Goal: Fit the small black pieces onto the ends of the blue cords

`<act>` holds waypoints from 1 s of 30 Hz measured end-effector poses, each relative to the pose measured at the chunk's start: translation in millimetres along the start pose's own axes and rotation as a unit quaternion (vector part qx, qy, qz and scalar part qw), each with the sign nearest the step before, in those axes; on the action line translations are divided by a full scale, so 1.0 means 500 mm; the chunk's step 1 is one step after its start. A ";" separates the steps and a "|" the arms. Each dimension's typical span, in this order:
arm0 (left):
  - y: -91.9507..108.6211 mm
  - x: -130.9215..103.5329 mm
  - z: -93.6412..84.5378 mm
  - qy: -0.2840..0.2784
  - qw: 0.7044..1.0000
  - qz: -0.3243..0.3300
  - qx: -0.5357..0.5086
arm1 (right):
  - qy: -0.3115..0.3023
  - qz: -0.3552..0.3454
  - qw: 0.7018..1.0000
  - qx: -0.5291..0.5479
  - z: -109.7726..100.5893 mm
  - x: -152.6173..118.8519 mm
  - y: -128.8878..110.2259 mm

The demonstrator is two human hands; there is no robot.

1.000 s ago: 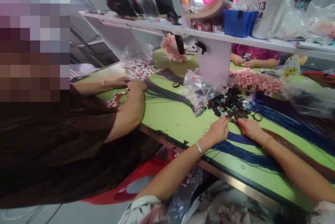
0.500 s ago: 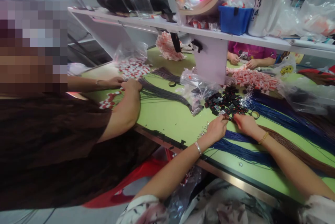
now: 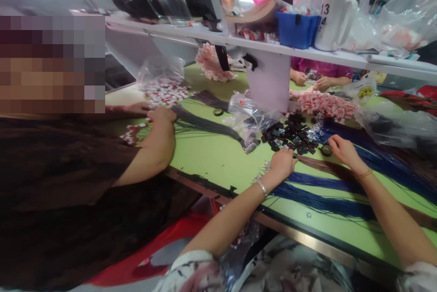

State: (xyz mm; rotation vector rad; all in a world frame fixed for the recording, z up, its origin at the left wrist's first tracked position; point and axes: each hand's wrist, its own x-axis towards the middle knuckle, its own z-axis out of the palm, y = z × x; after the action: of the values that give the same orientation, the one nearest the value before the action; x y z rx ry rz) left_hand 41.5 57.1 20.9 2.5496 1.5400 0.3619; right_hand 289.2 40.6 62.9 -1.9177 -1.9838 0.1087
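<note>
My left hand [image 3: 282,164] is closed, its fingertips around a small black connector [image 3: 295,156] at the end of the brown wires [image 3: 324,164]. My right hand [image 3: 343,150] is raised, thumb and fingers pinched together beside the blue wires [image 3: 367,146]; whatever is between the fingertips is too small to make out. A pile of black connectors [image 3: 290,133] lies just beyond my left hand. Silvery wire terminals [image 3: 317,129] stick out on the pile's right side. More blue wires [image 3: 324,198] run under my forearms, their metal tips left of my left wrist.
A tape roll [image 3: 326,150] sits near my right hand. Clear plastic bags [image 3: 254,112], grey wires [image 3: 211,124] and pink-white connectors [image 3: 324,103] cover the green table [image 3: 211,164]. A co-worker's arm [image 3: 160,142] reaches in at left. Overhead runs a shelf [image 3: 259,46] with a blue bin [image 3: 297,28].
My right hand has moved right, away from my left hand and the black connectors, to the blue wires. My left hand stays near the pile. The view has shifted slightly.
</note>
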 end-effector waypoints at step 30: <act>-0.001 0.009 0.031 0.039 0.991 -0.079 -0.106 | -0.134 -0.133 0.982 -0.030 0.106 0.034 -0.153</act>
State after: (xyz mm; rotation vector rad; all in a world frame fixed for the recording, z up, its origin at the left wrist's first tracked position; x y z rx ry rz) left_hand 47.4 61.6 6.4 2.2629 1.6208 0.5779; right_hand 199.9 63.1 41.1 -1.7269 -2.4274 0.2496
